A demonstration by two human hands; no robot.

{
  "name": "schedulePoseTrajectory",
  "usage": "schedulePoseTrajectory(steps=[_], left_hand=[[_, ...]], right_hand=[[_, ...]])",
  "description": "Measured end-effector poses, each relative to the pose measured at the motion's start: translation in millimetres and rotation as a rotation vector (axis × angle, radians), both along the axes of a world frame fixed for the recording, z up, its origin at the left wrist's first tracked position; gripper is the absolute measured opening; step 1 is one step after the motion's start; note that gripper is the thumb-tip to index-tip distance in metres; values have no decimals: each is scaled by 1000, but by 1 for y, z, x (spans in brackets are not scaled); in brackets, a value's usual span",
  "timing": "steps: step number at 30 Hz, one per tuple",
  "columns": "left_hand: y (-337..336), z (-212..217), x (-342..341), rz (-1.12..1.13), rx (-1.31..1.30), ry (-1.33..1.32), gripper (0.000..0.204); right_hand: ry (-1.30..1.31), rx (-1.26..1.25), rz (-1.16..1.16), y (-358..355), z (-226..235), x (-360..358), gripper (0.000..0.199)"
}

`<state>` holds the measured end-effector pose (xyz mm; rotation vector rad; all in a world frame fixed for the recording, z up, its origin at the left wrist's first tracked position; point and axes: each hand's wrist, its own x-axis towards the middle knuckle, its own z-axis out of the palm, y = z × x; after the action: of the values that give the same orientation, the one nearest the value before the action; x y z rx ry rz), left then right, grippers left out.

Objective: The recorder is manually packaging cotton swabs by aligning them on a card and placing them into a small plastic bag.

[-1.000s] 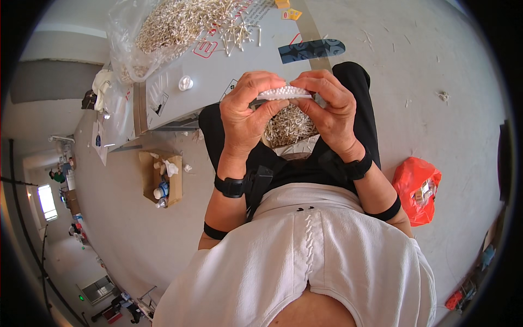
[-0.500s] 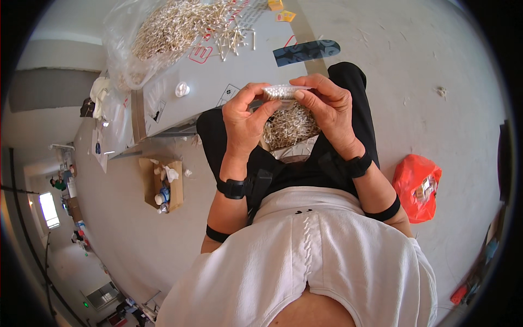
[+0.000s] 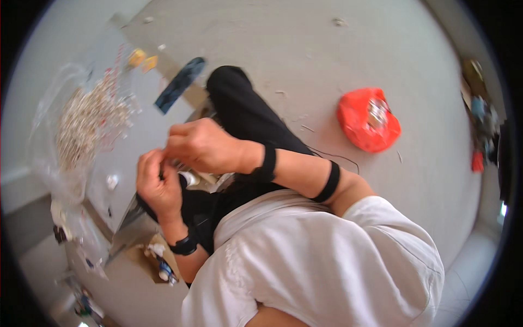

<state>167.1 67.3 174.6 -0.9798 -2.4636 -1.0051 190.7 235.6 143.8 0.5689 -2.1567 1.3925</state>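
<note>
Both hands' fingers pinch a small clear packet (image 3: 185, 173); red bag (image 3: 368, 119) lies well apart.

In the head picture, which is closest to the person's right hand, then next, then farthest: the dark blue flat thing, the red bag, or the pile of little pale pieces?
From the right hand:
1. Dark blue flat thing, just above the hand on the grey surface.
2. Pile of little pale pieces, off to the left in clear plastic.
3. Red bag, far right on the floor.

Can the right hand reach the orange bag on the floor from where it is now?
Probably not directly: the right hand is busy with the left hand over the lap, and the orange bag lies apart on bare floor. Nothing blocks the way.
</note>
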Motion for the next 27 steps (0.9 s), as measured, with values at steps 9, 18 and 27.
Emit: schedulePoseTrajectory(steps=[9,18,27], left_hand=[[32,8,-7,-141,75,-97,21],[30,-12,-17,-197,-41,-263,13],[30,-30,-19,-170,-107,-370,7]], right_hand=[[-52,-149,-225,84,8,43,10],[-452,-3,-1298,272,-82,202,13],[-609,176,-1751,382,-139,307,16]])
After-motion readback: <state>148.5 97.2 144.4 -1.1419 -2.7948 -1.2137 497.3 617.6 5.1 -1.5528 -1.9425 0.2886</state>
